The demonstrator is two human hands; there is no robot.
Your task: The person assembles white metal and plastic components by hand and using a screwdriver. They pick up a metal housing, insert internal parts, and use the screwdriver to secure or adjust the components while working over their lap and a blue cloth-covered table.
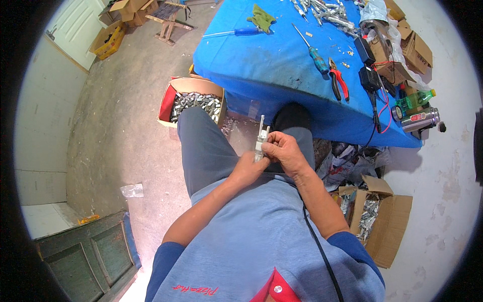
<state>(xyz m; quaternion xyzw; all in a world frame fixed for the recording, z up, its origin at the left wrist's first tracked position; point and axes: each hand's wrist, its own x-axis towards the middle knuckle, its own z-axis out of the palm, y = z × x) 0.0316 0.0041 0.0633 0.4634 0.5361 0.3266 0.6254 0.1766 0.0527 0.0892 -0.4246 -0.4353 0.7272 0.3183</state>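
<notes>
At mid-frame, the left hand [246,169] and right hand [286,152] pinch a slim white pronged part [259,146] — likely light, stiff — best held low.

The fisheye view looks steeply down from head height, shirt [241,226] close at six o'clock, blue table [236,60] farther at one.

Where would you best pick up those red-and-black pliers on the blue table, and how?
Probably by the handles, coming from the near edge of the table: the pliers lie with their spread handles toward that edge and their nose pointing away.
</notes>
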